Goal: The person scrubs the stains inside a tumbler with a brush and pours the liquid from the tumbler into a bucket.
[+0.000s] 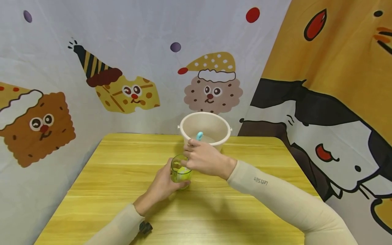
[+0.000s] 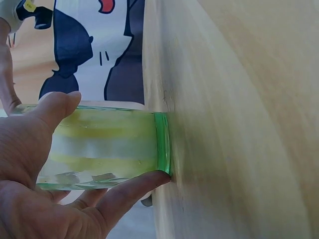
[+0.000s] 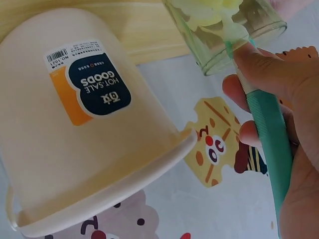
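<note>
Left hand [image 1: 162, 183] grasps the green-tinted glass [image 2: 107, 147] round its side; right hand [image 1: 204, 158] is closed round a teal handle [image 3: 271, 132] whose yellow-and-white head [image 1: 184, 174] sits inside the glass. Glass is at the near side of the bucket [image 3: 65, 149], over the middle of the tabletop [image 1: 245, 207].

Risks (judged):
- Glass could twist or slip if the handle is worked harder than the left hand braces; smooth walls, worse if wet.
- Sideways force on the handle could lever the rim and tip the glass.
- A wide swing of the right arm could knock the bucket, which stands close by.

Hard to make out:
- Whether the glass base bears on the tabletop or is slightly lifted; cannot tell.
- Head's form and any liquid: blurred through the wall.
- Bucket floor: partly hidden by its near wall and the right hand.
- Dark object [image 1: 145, 227] beside the left sleeve: partly covered, unidentified.
</note>
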`<action>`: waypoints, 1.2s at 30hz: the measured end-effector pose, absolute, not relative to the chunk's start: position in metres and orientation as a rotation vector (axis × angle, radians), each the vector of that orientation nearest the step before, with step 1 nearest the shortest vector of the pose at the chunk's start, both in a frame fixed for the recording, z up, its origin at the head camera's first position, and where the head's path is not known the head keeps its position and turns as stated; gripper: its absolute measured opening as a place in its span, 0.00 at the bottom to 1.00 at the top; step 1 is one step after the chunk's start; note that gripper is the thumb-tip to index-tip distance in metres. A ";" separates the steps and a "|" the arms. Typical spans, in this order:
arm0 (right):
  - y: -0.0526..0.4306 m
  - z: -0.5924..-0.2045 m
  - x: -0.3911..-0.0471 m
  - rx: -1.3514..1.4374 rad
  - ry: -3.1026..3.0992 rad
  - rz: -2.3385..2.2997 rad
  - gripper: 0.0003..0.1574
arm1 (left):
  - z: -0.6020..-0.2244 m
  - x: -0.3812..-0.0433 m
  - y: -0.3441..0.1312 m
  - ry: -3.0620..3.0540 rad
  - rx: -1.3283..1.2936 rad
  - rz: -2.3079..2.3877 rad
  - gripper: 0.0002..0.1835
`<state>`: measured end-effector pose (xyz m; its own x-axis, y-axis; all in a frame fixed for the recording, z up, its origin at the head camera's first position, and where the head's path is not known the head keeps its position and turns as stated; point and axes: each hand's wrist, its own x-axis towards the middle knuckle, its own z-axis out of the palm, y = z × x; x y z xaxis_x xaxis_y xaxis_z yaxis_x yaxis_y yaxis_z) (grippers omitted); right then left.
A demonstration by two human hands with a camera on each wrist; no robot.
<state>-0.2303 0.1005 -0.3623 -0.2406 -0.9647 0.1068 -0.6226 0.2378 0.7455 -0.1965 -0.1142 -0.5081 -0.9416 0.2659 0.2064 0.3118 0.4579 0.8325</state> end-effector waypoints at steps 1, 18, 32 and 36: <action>0.101 -0.361 -0.230 1.448 -1.950 -0.789 0.11 | -0.508 -0.196 -0.114 -2.642 -0.521 -1.524 0.50; 0.106 -0.337 -0.228 1.445 -1.958 -0.764 0.07 | -0.506 -0.195 -0.112 -2.655 -0.505 -1.526 0.52; 0.109 -0.317 -0.223 1.452 -1.930 -0.715 0.05 | -0.503 -0.191 -0.108 -2.679 -0.502 -1.526 0.56; 0.111 -0.312 -0.221 1.449 -1.911 -0.716 0.06 | -0.502 -0.191 -0.106 -2.669 -0.480 -1.536 0.54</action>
